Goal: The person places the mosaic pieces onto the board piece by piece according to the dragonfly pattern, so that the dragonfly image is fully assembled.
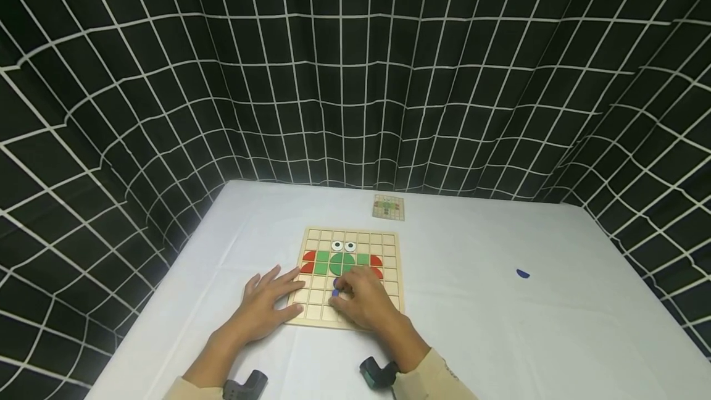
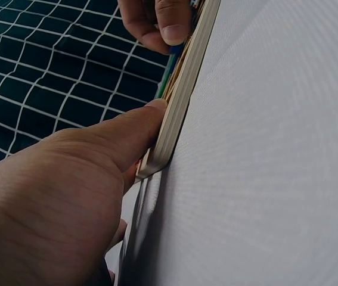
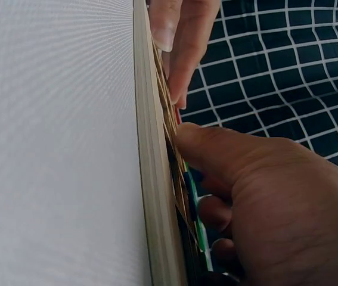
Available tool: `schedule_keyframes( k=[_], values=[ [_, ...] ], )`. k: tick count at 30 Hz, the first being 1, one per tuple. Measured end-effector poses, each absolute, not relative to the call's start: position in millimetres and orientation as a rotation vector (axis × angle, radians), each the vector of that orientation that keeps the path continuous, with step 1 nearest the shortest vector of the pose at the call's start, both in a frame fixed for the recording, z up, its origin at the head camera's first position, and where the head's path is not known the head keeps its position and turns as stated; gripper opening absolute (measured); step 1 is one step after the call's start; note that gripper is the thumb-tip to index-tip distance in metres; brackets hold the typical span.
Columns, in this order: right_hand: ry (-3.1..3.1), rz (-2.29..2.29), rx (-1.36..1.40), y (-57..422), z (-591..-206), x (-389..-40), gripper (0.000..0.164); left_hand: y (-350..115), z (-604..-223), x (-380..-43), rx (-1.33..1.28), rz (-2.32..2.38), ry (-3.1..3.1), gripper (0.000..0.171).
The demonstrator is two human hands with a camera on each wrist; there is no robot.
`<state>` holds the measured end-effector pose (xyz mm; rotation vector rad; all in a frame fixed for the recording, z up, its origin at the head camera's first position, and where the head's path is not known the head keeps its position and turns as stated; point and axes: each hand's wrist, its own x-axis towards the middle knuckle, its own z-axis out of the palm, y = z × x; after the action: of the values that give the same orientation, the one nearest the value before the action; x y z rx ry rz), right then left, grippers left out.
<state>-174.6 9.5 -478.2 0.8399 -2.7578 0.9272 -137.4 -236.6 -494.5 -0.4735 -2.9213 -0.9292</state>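
A square wooden grid board (image 1: 313,312) lies on the table, bearing red quarter-round pieces (image 1: 307,268), green squares (image 1: 322,256), a round green shape (image 1: 336,263) and two white eye discs (image 1: 337,245). My left hand (image 1: 265,306) rests at the board's left edge with fingers spread, its thumb on the near corner. Over the lower middle of the grid, my right hand (image 1: 363,298) pinches a small blue piece (image 1: 335,293) between thumb and curled fingers. Another bit of blue (image 1: 336,282) shows just above it. The right hand hides part of the board's right side.
Behind the board lies a small pattern card (image 1: 389,207) with a similar picture. A lone blue half-round piece (image 1: 523,273) sits off to the right on the white tablecloth (image 1: 472,320). A black gridded curtain (image 1: 355,91) encloses the table at the back and sides.
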Motion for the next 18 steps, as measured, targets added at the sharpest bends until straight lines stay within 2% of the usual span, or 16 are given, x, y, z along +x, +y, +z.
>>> schedule_keyframes(
  k=[18],
  values=[
    [-2.771,0.891,0.876,12.0,-480.1,-174.1,0.026,-236.2,-493.4,-137.0,-0.463,-0.939,-2.92,0.051]
  ],
)
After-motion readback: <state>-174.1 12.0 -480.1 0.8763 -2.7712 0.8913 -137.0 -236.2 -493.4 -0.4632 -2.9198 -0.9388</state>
